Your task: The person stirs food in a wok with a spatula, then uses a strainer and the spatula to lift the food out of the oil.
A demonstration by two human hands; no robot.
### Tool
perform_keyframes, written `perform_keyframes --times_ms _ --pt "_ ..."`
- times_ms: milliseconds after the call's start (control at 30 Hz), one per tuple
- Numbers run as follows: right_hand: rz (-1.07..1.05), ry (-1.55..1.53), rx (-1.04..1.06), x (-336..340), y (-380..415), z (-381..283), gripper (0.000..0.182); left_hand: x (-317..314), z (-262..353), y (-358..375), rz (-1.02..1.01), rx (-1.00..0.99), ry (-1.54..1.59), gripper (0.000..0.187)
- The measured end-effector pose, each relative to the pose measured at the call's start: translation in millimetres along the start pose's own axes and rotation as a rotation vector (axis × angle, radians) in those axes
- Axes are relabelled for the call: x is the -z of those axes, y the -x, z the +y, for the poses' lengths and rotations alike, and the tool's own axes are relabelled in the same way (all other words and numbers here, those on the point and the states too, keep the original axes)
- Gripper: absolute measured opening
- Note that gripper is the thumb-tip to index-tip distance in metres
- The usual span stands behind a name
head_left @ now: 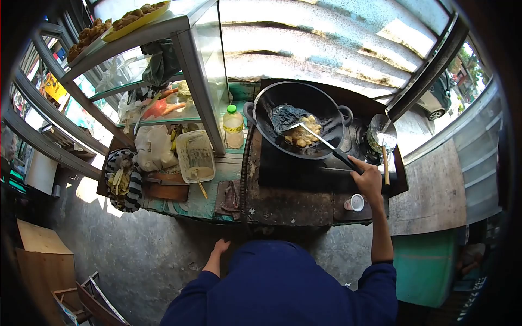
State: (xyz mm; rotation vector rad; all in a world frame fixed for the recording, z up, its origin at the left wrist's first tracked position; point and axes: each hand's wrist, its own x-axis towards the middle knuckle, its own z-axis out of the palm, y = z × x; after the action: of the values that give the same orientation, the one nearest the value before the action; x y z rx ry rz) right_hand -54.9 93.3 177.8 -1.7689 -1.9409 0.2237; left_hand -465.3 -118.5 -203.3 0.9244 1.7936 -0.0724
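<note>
My right hand (368,178) is closed round the black handle of a long metal spatula (321,139). The spatula's blade reaches into a large dark wok (272,137) with two loop handles. Pale golden fried pieces (303,136) lie together in the oil around the blade. My left hand (221,246) hangs low in front of the table's edge, apart from everything on it. It is too small in view to make out its fingers.
Left of the wok stand a green-capped bottle (234,129), a batter-smeared tub (196,156) and a glass display case (200,70). A small bowl with a wooden-handled tool (386,163) sits right of the wok. A white cup (354,203) stands near the front edge.
</note>
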Motion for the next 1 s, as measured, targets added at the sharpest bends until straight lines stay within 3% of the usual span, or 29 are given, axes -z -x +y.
perform_keyframes --times_ms 367,567,667,800,933,1000 --pt "-0.05 0.002 -0.076 90.2 29.4 -27.3 0.033 -7.3 -13.8 -7.7 0.074 -0.031 -0.005 0.053" --pt "-0.076 0.066 -0.232 63.7 18.4 -15.0 0.032 2.7 2.9 1.0 0.081 -0.019 -0.059 0.054" --pt "0.054 -0.026 -0.061 51.4 11.3 -2.9 0.031 10.7 12.6 6.1 0.045 0.007 -0.032 0.054" --pt "-0.019 -0.174 -0.242 53.8 0.6 -11.5 0.031 10.1 9.4 5.8 0.051 0.003 -0.029 0.054" --pt "0.105 -0.278 -0.103 11.0 -11.2 18.0 0.031 7.1 2.5 5.7 0.019 0.029 -0.018 0.055" --pt "0.123 -0.33 -0.133 -5.6 -16.4 21.5 0.03 5.9 1.0 5.2 0.019 0.037 0.008 0.055"
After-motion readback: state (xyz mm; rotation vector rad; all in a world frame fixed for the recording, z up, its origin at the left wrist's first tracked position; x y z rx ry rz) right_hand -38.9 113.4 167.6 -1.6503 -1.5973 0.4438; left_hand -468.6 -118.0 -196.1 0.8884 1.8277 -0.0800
